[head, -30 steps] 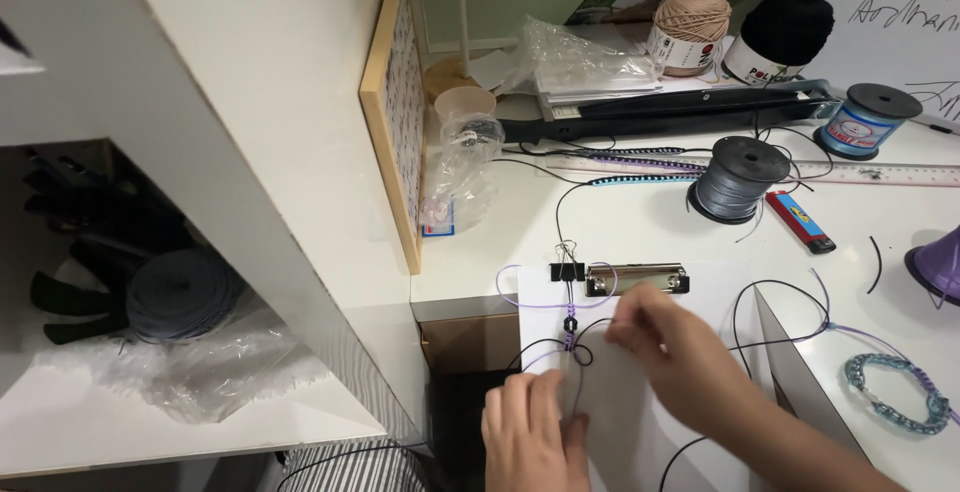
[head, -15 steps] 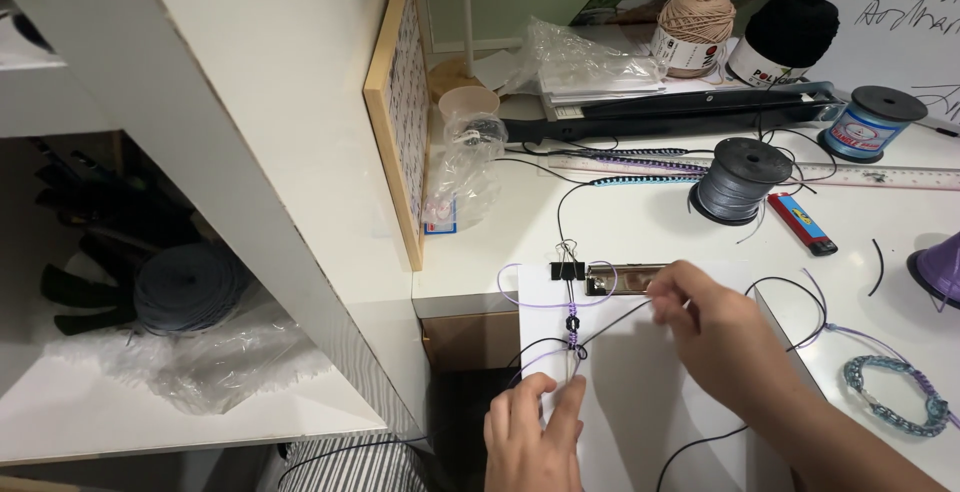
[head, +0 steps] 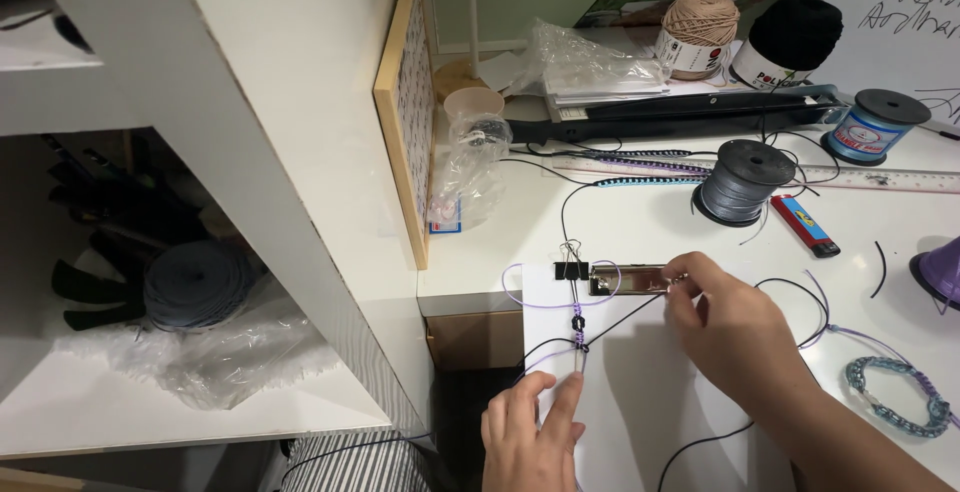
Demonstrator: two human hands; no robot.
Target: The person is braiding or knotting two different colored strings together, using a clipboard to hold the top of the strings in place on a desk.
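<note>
A white clipboard (head: 640, 392) was laid at the near edge of the white desk (head: 640, 222), with a black binder clip (head: 570, 271) and a metal clamp (head: 630, 279) at its far edge. A thin purple cord (head: 578, 297) was hung from the binder clip, and a short run of black knots (head: 578, 326) was seen partway down it. The left hand (head: 525, 437) was placed at the near end of the cord, forefinger extended along it and pressed flat on the board; no closed grip was seen there, the fingers being loosely spread. The right hand (head: 735, 327) was positioned just right of the clamp, its grip narrowed to a pinch on a thin black cord (head: 640, 317) that was drawn taut leftward to the knots. Slack black cord was looped on the desk to the right. Farther back, a grey cord spool (head: 740, 182) and a red lighter (head: 805, 225) were set side by side, with a blue spool (head: 870, 127), a beige yarn ball (head: 698, 24) and a black yarn ball (head: 795, 37) beyond. A teal braided bracelet (head: 895, 402) was left at the near right. A white shelf unit (head: 200, 252) was stood to the left.
</note>
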